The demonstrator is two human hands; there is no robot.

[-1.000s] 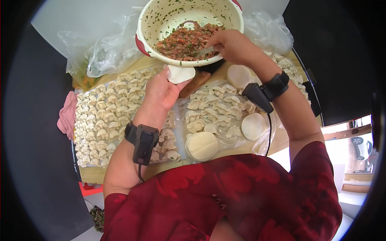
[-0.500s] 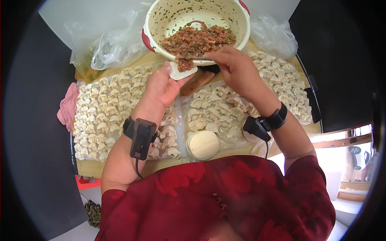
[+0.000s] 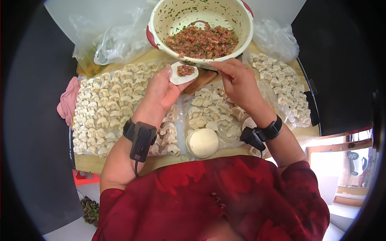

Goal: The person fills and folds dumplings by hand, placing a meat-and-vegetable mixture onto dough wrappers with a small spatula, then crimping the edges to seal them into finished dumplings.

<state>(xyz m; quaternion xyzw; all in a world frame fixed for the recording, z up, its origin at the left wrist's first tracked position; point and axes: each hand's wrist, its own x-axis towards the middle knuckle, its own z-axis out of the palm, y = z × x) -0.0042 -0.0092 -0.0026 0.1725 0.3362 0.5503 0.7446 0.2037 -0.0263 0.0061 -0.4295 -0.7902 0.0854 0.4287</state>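
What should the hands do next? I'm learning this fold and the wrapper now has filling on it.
Probably set the flat spreader down or draw it aside, then fold the wrapper shut. The left hand holds the wrapper open with a dab of filling at its middle, and the right hand holds the spreader just beside it, below the bowl.

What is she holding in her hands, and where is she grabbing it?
The left hand cradles a round dumpling wrapper from underneath, filling on top. The right hand pinches a flat spreader by its near end.
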